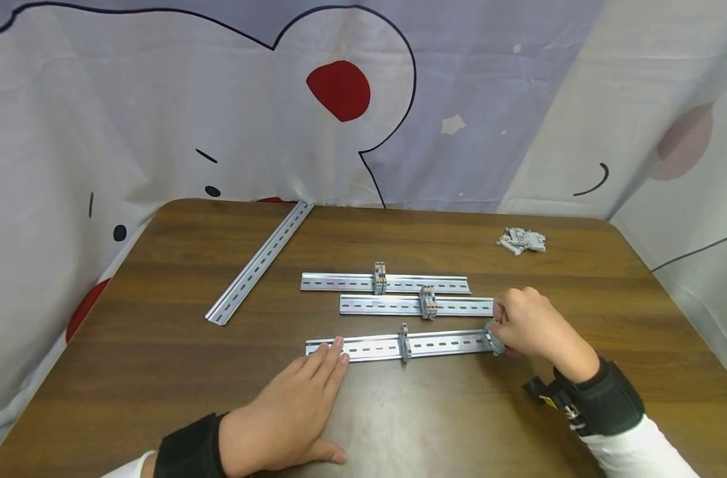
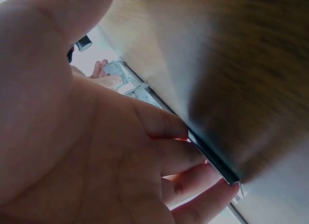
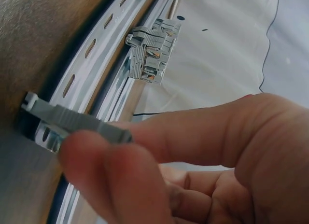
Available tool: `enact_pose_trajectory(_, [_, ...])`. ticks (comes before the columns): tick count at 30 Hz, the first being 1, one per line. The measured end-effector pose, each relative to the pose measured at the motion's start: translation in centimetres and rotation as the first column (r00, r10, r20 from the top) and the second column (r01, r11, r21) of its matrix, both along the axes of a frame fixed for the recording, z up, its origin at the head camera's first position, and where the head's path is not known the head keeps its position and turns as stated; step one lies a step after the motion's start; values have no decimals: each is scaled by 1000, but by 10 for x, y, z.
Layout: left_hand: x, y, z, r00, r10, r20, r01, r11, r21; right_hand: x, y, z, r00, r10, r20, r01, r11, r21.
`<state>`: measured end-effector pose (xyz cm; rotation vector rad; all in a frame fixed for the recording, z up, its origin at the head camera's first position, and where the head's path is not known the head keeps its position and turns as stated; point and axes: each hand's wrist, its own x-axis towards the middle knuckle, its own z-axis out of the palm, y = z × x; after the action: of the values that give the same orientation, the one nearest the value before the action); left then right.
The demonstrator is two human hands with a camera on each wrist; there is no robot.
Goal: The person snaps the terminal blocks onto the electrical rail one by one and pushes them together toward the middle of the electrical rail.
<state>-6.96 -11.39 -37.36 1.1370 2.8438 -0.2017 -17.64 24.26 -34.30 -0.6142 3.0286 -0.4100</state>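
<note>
The nearest slotted metal DIN rail [image 1: 372, 348] lies crosswise on the table. My left hand [image 1: 285, 415] rests straight fingers on its left end. At the rail's right end, my right hand [image 1: 530, 325] pinches a thin grey terminal block [image 3: 82, 119] between thumb and fingers. In the right wrist view that block sits across the rail near its end; whether it is clipped on cannot be made out. Another single terminal block [image 1: 404, 343] stands near the rail's middle.
Behind lie two parallel rails, the middle one [image 1: 381, 305] and the far one [image 1: 339, 282], each bearing grey terminal blocks [image 1: 427, 303]. A longer bare rail [image 1: 258, 265] lies slanted at left. Loose terminal blocks [image 1: 521, 239] are piled back right. A printed curtain [image 1: 238, 99] hangs behind the table.
</note>
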Motion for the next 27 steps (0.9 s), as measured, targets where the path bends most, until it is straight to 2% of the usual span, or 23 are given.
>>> enact_pose_trajectory(3, [0,-1,0,1000,2,-8,-2,1000,-1,-2,-1,0,1000,13,-10,-13,1000,-7])
enact_pose_trajectory(10, [0,-1,0,1000,-8,-13,8,1000,0,-4,1,3,996,6,91,0,998,-65])
enact_pose_trajectory(16, [-1,-1,0,1000,-13,-20,13,1000,1,-7,1,1,995,3,95,5,996,-84])
enact_pose_trajectory(21, [-2,0,0,999,-6,35,6,1000,2,-6,0,1,995,1,104,3,999,-36])
enact_pose_trajectory(24, [-2,0,0,999,-10,53,10,1000,-3,-4,1,4,987,-3,159,6,1000,-19])
enact_pose_trajectory(27, [-1,0,1,999,-9,40,9,1000,-6,-6,6,9,965,-3,262,17,998,-53])
